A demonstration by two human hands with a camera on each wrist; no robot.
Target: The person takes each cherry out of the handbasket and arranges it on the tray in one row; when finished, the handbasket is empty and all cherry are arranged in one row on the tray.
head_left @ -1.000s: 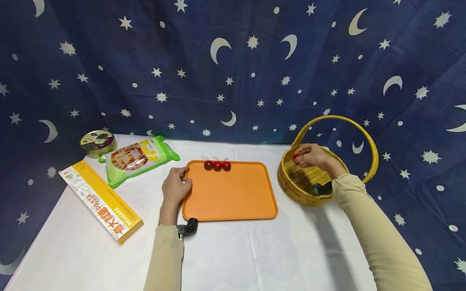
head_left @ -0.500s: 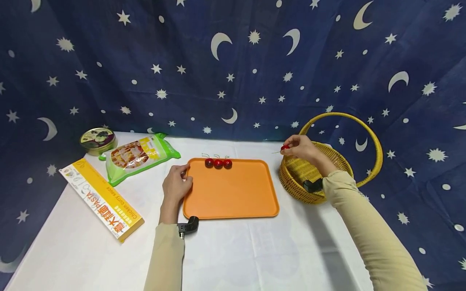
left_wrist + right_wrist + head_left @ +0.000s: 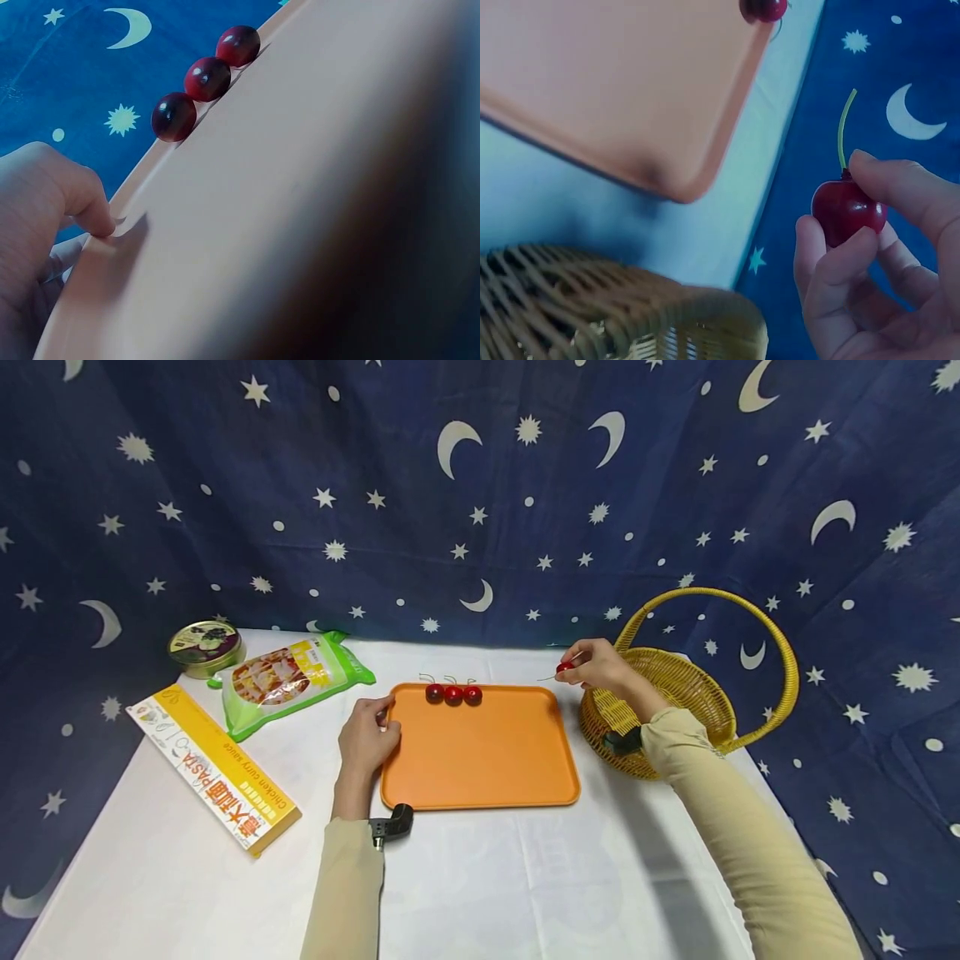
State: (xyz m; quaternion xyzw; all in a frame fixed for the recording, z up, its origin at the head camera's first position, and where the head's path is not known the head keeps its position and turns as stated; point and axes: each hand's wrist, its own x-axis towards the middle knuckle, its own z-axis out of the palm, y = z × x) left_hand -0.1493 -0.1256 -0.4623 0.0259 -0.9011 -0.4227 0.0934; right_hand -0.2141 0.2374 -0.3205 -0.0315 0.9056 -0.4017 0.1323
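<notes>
Between the thumb and fingers of my right hand (image 3: pixel 600 667) is a red cherry (image 3: pixel 847 211) with a thin green stem, held in the air between the tray and the basket. My left hand (image 3: pixel 366 735) pinches the left rim of the orange tray (image 3: pixel 480 752), thumb on the inside, as the left wrist view shows. Three dark red cherries (image 3: pixel 453 695) lie in a row along the tray's far edge, their stems pointing over the rim. Beside my right wrist stands a yellow woven basket (image 3: pixel 693 693) with a tall arched handle.
On the left of the white table (image 3: pixel 465 893) lie a pasta box (image 3: pixel 213 768), a green and white food bag (image 3: pixel 288 683) and a round tin (image 3: pixel 205 647). A dark blue curtain (image 3: pixel 375 568) with stars and moons hangs behind.
My right hand has lifted the cherry out from over the basket and moved left toward the tray's far right corner. The left hand keeps its place on the rim.
</notes>
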